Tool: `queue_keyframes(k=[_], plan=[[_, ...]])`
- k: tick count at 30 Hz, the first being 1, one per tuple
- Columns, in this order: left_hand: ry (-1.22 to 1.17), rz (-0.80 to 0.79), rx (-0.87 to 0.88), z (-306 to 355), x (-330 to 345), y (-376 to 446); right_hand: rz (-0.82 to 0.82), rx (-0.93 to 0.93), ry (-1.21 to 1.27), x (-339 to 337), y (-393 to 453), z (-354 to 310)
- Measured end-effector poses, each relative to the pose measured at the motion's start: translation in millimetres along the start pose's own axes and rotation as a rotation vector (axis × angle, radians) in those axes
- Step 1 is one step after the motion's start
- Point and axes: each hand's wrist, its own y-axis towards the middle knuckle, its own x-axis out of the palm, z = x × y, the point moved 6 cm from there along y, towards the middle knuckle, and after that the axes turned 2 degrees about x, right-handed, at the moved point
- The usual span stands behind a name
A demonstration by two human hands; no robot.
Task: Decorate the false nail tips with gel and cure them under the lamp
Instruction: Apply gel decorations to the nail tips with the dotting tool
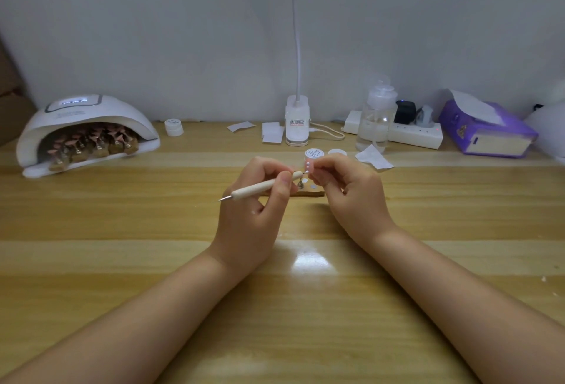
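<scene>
Left hand grips a dotting pen, fingers curled, tip meeting the nail | Right hand pinches a pink false nail tip between both hands | Wooden stand beneath, mostly hidden by fingers | Curing lamp far left of left hand, holding blurry nail stands.

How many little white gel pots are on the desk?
3. One pot stands near the back wall, right of the curing lamp. Two sit just behind the hands: a lidded pot and an open one beside it. More may be hidden.
</scene>
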Motion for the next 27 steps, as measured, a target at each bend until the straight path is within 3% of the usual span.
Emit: queue_keyframes(k=[27], plan=[[0.020,-0.003,-0.003,-2.1,0.1,0.5,-0.010,-0.007,-0.038,-0.1,-0.2,-1.5]])
